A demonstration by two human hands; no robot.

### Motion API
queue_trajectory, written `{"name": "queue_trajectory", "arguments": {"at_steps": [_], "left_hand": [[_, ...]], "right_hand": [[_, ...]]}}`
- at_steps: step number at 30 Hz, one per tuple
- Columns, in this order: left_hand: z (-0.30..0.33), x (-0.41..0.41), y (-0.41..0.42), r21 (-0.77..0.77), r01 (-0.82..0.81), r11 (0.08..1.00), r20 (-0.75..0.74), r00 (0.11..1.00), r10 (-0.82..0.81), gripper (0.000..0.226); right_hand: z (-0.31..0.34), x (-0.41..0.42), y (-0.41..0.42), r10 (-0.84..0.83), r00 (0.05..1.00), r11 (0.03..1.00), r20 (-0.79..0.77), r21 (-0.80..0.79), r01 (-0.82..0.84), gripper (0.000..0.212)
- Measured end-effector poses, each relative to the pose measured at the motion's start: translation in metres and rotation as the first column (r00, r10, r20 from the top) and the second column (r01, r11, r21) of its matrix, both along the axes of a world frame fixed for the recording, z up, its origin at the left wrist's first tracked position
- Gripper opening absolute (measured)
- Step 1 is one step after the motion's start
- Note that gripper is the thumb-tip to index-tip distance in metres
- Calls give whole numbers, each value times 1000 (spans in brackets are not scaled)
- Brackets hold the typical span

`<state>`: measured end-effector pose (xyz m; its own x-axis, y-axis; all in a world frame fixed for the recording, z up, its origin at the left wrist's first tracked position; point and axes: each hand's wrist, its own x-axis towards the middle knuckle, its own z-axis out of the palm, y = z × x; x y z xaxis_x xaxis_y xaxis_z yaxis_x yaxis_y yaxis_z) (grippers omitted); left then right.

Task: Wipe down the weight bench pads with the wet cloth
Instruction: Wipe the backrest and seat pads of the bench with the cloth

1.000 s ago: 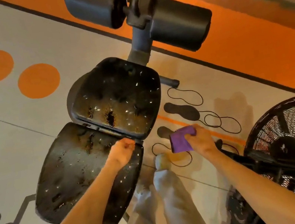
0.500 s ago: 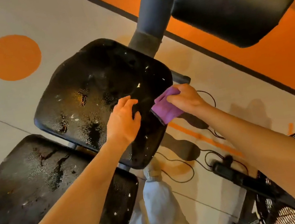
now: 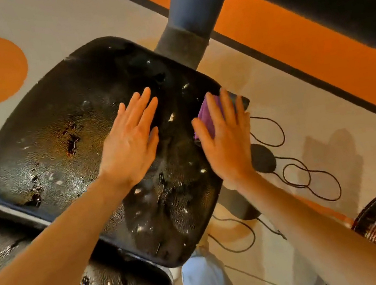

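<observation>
I've gone from pinching the purple cloth to flattening it under my right hand, fingers straight and spread, on the seat pad edge, left hand now flat beside it, so wiping starts.

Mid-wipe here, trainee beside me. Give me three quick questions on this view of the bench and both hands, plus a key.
1. True or false: the left hand lies flat on the seat pad.
2. The purple cloth sits under which hand? A left B right
3. Fill in: the right hand presses the cloth at the pad's ____ edge.

Key: 1 true; 2 B; 3 right.
</observation>
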<state>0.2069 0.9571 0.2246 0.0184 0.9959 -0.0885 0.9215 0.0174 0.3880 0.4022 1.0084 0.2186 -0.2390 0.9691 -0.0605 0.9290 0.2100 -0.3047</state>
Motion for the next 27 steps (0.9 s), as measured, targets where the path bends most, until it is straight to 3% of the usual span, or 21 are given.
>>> {"name": "queue_trajectory", "arguments": {"at_steps": [7, 12, 18, 20, 23, 27], "left_hand": [[-21, -8, -1, -25, 23, 999, -46, 999, -25, 60], [-21, -6, -2, -17, 9, 1000, -63, 998, -10, 61], [-27, -8, -3, -4, 25, 1000, -82, 996, -25, 59], [-28, -7, -3, 7, 27, 1000, -79, 997, -27, 59], [-28, -7, -4, 16, 14, 1000, -72, 997, -13, 59], [-29, -8, -4, 34, 17, 999, -57, 998, -15, 59]], "right_hand": [[-17, -13, -13, -59, 998, 998, -11, 17, 59, 52], [-10, -4, -37, 72, 994, 997, 86, -38, -69, 52], [-20, -28, 55, -130, 991, 991, 27, -37, 131, 53], [-15, -22, 15, -57, 997, 998, 50, 15, 56, 53], [-9, -5, -40, 63, 998, 997, 28, -41, -62, 54], [-19, -24, 37, -13, 989, 1000, 147, 24, 10, 53]]}}
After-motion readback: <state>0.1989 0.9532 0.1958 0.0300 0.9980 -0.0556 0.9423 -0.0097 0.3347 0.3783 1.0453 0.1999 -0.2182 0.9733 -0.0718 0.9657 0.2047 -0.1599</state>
